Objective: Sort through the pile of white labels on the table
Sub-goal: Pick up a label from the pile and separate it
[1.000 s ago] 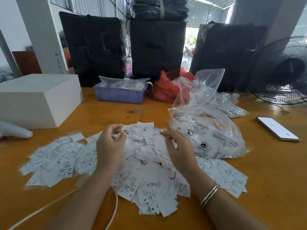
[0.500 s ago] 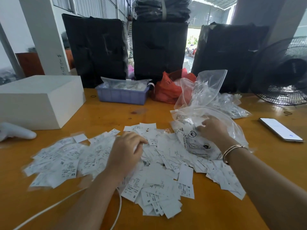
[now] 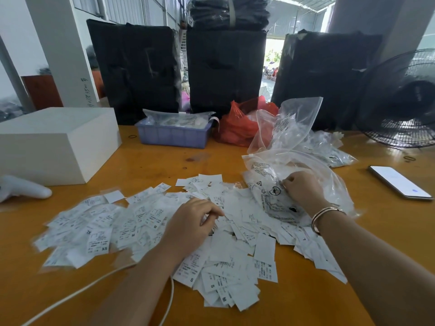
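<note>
While both hands work mid-table, the layout from the left edge runs: a white handheld device (image 3: 22,188) lies at the left edge, just in front of a white box (image 3: 56,142) near the far-left corner. A white cable (image 3: 98,282) curves across the near edge under the left forearm. The pile of white labels (image 3: 131,222) is spread wide over the middle of the table (image 3: 306,302), from the left part to under the right wrist; size marks XS, S, M are readable on some. The left hand (image 3: 190,225) rests on the pile's centre, fingers curled down onto the labels; cannot tell if it pinches one. A blue tray (image 3: 174,135) with bagged items sits at the far edge, a red plastic bag (image 3: 237,124) just right of it. The right hand (image 3: 303,188), bangles (image 3: 323,214) on its wrist, has fingers curled into a clear printed plastic bag (image 3: 266,184) that touches the pile's right side, gripping the film. More clear bags (image 3: 329,147) lie behind. A phone (image 3: 400,182), screen lit, lies near the right edge; a black fan (image 3: 404,102) stands at the far-right corner.
</note>
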A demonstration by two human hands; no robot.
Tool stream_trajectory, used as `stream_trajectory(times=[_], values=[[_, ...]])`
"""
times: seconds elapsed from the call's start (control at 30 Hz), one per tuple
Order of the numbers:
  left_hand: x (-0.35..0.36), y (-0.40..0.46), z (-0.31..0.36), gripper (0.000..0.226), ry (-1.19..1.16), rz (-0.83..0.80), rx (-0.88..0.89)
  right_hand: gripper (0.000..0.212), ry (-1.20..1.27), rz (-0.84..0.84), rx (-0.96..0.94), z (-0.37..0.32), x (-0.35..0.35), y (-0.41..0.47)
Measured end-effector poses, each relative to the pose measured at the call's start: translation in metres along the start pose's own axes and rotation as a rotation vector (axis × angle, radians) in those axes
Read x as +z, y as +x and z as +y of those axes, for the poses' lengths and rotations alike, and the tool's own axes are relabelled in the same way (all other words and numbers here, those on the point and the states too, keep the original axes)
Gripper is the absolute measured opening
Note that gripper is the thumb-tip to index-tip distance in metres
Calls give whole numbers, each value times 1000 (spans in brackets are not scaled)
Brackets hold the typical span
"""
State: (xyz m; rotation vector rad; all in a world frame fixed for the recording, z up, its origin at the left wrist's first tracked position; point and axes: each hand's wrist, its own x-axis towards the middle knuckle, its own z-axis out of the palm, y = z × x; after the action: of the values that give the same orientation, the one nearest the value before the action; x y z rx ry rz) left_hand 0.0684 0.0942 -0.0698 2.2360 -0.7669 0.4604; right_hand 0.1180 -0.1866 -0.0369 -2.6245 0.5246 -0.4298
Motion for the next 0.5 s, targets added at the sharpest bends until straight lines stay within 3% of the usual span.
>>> stream_trajectory(times=[0.2,0.5], values=[[-1,-1,2,22,-28,14,-17,29,-14,126,-7,2,-1,-7],[-1,0,0,21,-39,33,-6,25,-326,313,-195,4,-7,-9]])
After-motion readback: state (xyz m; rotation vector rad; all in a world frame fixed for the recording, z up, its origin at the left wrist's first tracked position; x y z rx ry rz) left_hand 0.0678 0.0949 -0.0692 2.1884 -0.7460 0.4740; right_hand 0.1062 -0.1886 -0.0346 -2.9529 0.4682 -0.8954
